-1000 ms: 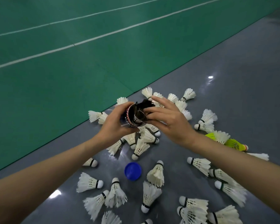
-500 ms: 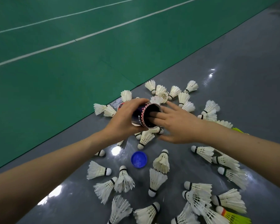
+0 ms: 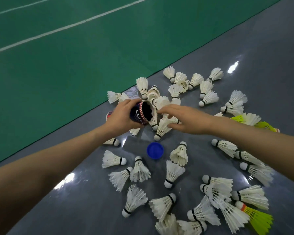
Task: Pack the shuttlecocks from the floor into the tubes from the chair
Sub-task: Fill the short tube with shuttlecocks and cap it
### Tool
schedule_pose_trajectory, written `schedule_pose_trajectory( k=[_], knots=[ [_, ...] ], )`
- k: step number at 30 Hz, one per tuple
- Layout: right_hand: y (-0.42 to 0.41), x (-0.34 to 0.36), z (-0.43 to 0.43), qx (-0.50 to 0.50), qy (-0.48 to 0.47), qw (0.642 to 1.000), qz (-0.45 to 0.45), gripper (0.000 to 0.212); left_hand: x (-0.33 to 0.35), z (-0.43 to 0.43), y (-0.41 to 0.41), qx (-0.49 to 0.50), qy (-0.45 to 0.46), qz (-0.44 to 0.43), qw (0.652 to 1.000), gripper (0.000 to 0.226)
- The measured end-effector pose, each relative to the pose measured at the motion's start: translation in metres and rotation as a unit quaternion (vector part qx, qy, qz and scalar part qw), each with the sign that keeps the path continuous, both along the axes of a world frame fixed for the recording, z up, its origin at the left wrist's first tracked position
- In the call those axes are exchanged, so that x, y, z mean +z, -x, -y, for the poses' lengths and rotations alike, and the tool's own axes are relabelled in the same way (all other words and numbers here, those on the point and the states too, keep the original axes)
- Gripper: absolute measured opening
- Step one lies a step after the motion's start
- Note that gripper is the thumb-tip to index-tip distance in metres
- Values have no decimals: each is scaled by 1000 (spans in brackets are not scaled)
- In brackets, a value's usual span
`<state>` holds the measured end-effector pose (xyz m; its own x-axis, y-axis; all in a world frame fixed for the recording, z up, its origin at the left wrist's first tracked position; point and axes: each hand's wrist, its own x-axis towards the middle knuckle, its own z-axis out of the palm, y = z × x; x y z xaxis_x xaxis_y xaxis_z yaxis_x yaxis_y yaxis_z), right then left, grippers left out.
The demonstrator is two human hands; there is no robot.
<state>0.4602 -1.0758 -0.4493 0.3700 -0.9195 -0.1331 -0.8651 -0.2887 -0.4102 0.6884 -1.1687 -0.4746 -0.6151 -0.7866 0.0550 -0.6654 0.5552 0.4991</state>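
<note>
White shuttlecocks (image 3: pixel 174 173) crowd the grey floor (image 3: pixel 66 209) all round both hands, with a blue lid (image 3: pixel 155 150) just below them and yellow-green shuttlecocks (image 3: pixel 260 216) at the right. The left hand (image 3: pixel 120 119) grips the dark tube (image 3: pixel 140 114) above the pile. The tube's open mouth faces the right hand (image 3: pixel 185 119), whose fingers reach over a shuttlecock; I cannot tell whether they hold it. Bare floor lies lower left, and the green court (image 3: pixel 58 65) borders the pile's left.
</note>
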Motion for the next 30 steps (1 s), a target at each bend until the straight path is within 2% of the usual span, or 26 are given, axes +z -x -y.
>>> schedule_pose_trajectory(
  k=[3,6,8,14,18,20,22,24,26,28,30],
  knots=[
    [-9,-39,6,-26,-53,998,34,43,-16,0,-10,15,-27,87,996,85],
    [-21,-74,8,-17,-114,993,-6,42,-28,-1,-16,15,-32,156,987,84],
    [-32,-93,9,13,-137,989,-52,50,-36,-2,-19,8,-26,185,982,84],
    [-60,-128,13,168,-100,963,-183,82,-45,-2,-20,7,-50,180,982,83],
    [-59,-135,14,171,-47,966,-189,74,-43,-2,-20,18,-70,157,985,82],
    [-53,-126,14,96,-45,987,-119,70,-40,-4,-20,27,-86,138,986,84],
    [-41,-111,15,-28,-53,998,24,68,-37,-5,-18,33,-107,113,987,85],
    [-27,-93,17,-152,-82,964,205,62,-32,-6,-16,29,-127,91,987,85],
    [-15,-70,19,-237,-111,890,374,52,-25,-8,-11,20,-151,60,987,83],
    [-8,-49,18,-258,-105,844,458,46,-15,-13,-3,9,-167,23,986,83],
    [-8,-30,13,-226,-88,843,479,44,-4,-20,10,-8,-166,-11,986,80]
  ],
)
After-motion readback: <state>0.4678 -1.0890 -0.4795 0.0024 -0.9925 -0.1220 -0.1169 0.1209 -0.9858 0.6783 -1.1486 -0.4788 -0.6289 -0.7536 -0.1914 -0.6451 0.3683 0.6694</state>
